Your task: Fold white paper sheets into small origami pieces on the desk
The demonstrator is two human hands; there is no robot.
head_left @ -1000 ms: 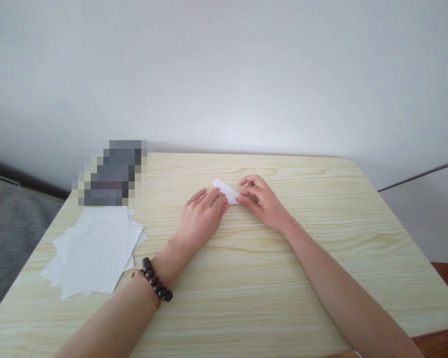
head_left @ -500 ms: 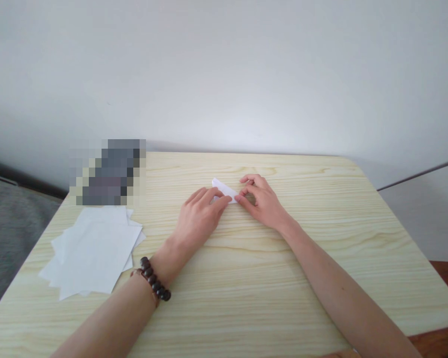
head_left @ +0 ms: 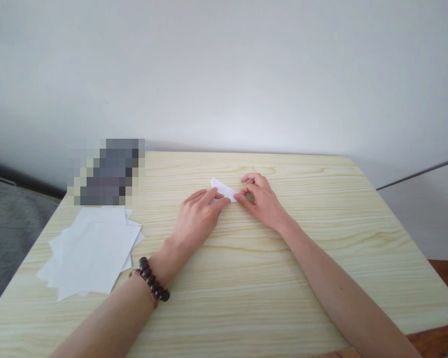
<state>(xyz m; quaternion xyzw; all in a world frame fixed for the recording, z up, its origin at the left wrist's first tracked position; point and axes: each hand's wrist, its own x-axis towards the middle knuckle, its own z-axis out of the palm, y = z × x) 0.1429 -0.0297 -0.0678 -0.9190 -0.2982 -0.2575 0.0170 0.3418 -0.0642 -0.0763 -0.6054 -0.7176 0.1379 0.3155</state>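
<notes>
A small folded piece of white paper [head_left: 224, 189] lies on the pale wooden table [head_left: 246, 278], near the middle toward the back. My left hand [head_left: 199, 216] lies flat with its fingers stretched out, the fingertips pressing on the paper's near left edge. A dark bead bracelet [head_left: 154, 286] circles that wrist. My right hand [head_left: 261, 201] is curled, thumb and forefinger pinched together at the paper's right end.
A loose stack of white paper sheets [head_left: 91, 251] lies at the left of the table. Behind it sits a blurred dark object [head_left: 106, 172]. A white wall rises behind the table. The table's right edge drops to a reddish floor [head_left: 446, 278].
My left fingertips have slid slightly left and forward along the folded paper. My right hand has stayed pinched at its right end. The paper has hardly moved.
</notes>
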